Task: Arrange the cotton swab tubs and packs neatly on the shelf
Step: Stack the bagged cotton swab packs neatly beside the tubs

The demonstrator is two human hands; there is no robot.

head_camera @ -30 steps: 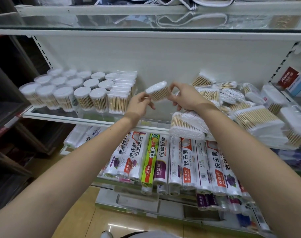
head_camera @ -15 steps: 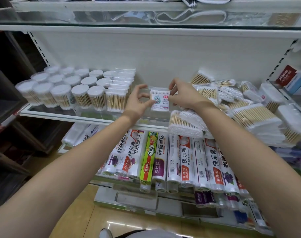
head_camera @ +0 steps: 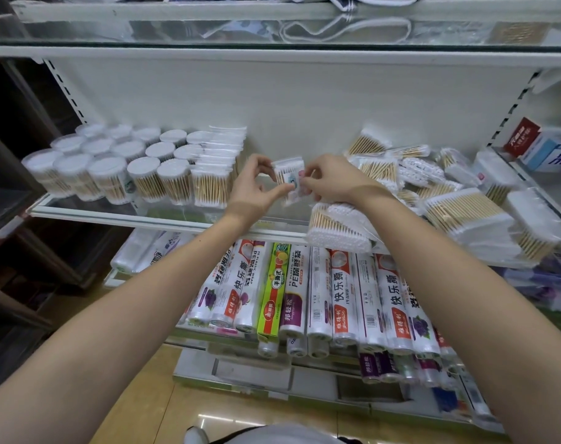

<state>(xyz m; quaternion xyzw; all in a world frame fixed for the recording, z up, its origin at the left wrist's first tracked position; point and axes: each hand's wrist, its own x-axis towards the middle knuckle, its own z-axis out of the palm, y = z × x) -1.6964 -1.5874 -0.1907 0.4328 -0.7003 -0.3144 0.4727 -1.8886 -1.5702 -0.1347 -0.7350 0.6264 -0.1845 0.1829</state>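
A: Head view puts 1 small cotton swab pack (head_camera: 288, 178) in the air over the middle gap of the glass shelf (head_camera: 119, 216), pinched between both hands. The left hand (head_camera: 256, 187) holds its near edge with thumb and fingertips; the right hand (head_camera: 332, 181) grips the other side with curled fingers.

B: What changed in the last second?

A: A second ago the pack lay on its side with the swab sticks showing. Half a second ago its printed label faced the camera. Now it stands nearly upright, tilted a little, label side toward the right hand. So it has been turned, not yet set down.

B: And what does that mean for the job?

A: I judge it is being oriented to match the row of upright packs (head_camera: 215, 174) just left of the hands, beside the round tubs (head_camera: 119, 168) already lined up. The open gap next to that row looks like the target.

B: How much is left?

A: Plenty, I think. The loose pile of packs (head_camera: 432, 193) on the right lies jumbled, some overhanging the shelf edge. Rolls of plastic wrap (head_camera: 304, 293) sit on the shelf below.
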